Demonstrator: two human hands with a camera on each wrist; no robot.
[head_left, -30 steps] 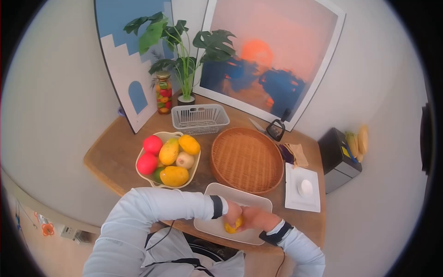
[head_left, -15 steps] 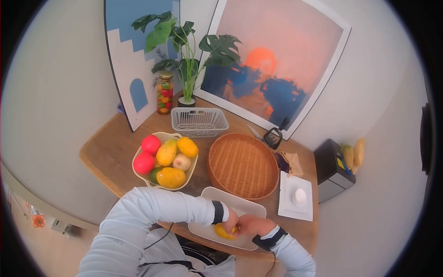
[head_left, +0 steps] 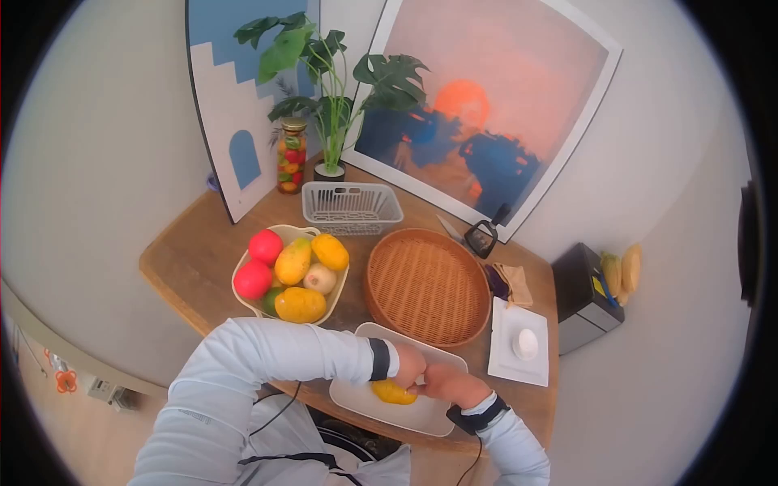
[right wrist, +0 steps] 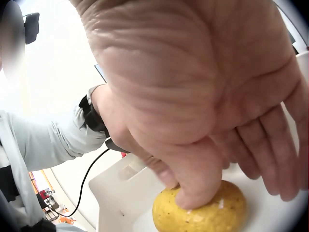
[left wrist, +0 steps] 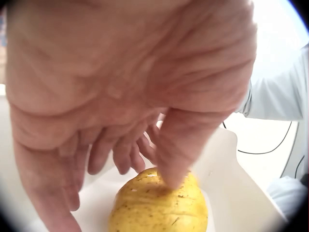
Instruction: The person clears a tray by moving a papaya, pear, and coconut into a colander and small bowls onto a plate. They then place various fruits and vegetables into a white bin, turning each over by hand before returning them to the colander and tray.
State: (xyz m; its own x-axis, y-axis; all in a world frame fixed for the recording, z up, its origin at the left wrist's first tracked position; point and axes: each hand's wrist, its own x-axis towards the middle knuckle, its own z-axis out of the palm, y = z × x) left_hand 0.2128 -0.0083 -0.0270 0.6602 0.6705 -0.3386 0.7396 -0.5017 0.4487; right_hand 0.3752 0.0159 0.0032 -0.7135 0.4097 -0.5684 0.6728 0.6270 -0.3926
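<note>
A yellow, brown-speckled fruit [head_left: 393,393] [left wrist: 159,208] [right wrist: 203,215] lies on its side in the white tray [head_left: 350,397] at the table's front edge. My left hand [head_left: 408,364] [left wrist: 130,72] is over it, thumb against its top and fingers hanging loosely, not wrapped round it. From the right, my right hand [head_left: 454,384] [right wrist: 193,82] reaches in beside the left; its thumb rests on the peel while the other fingers stretch out past the fruit. In the head view the hands overlap and hide part of the fingers.
Behind the tray sits a round wicker basket [head_left: 428,287]. To the left, a cream bowl [head_left: 344,296] holds several fruits. Farther back are a grey plastic basket [head_left: 352,209], a jar [head_left: 292,158] and a potted plant. A white plate [head_left: 519,364] lies right.
The fruit, earlier held between both hands, has come down to lie in the tray. My fingers have loosened from round it. The head view has shifted slightly.
</note>
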